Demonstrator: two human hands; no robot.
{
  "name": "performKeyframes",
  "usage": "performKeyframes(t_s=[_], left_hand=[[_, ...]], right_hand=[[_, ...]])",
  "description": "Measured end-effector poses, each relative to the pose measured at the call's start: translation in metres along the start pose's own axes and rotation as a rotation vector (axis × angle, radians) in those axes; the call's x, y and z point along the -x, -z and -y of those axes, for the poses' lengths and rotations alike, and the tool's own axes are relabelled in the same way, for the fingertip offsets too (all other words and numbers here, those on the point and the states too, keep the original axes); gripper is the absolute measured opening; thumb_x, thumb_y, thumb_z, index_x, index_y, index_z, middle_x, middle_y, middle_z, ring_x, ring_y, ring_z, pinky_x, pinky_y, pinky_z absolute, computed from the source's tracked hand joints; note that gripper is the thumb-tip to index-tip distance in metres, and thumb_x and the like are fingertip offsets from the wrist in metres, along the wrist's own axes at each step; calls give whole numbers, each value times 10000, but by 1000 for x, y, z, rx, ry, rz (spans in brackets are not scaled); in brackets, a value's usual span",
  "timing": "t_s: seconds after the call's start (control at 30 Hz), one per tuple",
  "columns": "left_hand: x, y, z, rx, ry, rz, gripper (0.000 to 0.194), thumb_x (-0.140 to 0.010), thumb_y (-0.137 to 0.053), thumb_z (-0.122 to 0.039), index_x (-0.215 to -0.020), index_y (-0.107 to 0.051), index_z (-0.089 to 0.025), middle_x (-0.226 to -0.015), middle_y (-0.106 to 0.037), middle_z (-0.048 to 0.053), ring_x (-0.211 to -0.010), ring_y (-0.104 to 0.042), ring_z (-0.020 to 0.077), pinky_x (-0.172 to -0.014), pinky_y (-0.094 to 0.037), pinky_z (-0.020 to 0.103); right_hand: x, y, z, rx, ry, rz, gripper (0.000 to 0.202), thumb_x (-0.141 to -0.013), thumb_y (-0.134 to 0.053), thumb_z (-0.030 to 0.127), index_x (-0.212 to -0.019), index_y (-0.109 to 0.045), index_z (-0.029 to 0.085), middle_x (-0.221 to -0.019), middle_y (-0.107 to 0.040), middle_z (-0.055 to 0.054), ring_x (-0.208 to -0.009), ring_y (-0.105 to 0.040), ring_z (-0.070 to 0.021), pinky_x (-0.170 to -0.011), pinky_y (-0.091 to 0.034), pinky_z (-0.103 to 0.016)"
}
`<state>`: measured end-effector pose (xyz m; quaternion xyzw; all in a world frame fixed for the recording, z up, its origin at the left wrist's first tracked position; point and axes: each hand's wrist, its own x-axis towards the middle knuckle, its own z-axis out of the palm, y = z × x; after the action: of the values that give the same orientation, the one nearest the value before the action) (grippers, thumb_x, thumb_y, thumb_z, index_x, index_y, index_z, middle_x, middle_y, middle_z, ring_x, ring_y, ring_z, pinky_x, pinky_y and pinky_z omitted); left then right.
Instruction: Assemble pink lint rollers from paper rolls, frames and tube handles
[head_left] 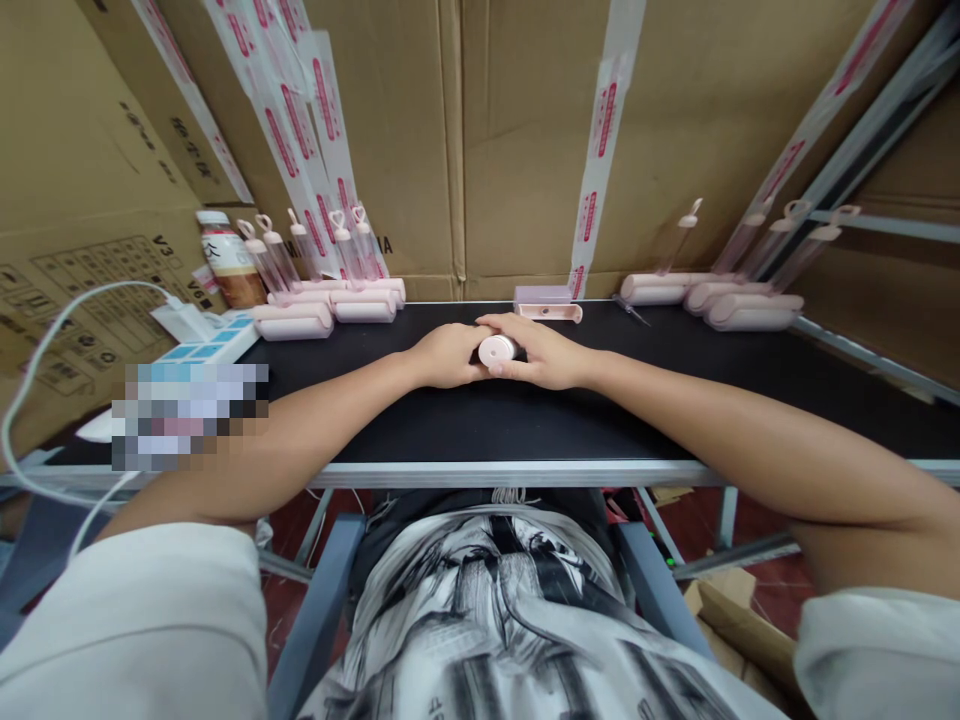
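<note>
Between my two hands, over the middle of the black tabletop (pixel 450 425), is a small pale pink cylinder, its round end (pixel 497 350) turned toward me. My left hand (pixel 446 355) closes on it from the left, and my right hand (pixel 556 352) wraps it from the right with the thumb along its lower edge. The fingers hide most of the cylinder's length. Just behind the hands lie an open pink half-shell (pixel 551 312) and a lilac block (pixel 534 295). Off to their right rests a thin, dark pointed tool (pixel 632 310).
Several pink cylinders with clear looped tubes stand at back left (pixel 292 320) and back right (pixel 754 310). A bottle (pixel 231 262), a power strip (pixel 202 345), a white cable (pixel 30 390) and a pixelated item (pixel 191 415) are at left. Cardboard (pixel 525 150) walls the back.
</note>
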<state>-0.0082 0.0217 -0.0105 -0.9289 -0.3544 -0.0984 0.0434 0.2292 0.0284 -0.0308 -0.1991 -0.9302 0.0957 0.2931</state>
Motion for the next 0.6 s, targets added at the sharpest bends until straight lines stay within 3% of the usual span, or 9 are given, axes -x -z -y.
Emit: performKeyframes(t_s=[0.6], left_hand=[[0, 2, 0, 20, -3, 11, 346, -958, -733, -405, -1209, -709, -169, -1229, -827, 143, -1101, -809, 321, -895, -589, 348]], right_hand=[[1, 0, -2, 10, 3, 3, 867, -990, -642, 767, -1610, -515, 174, -1566, -633, -232, -1384, -636, -411, -1179, -500, -645]])
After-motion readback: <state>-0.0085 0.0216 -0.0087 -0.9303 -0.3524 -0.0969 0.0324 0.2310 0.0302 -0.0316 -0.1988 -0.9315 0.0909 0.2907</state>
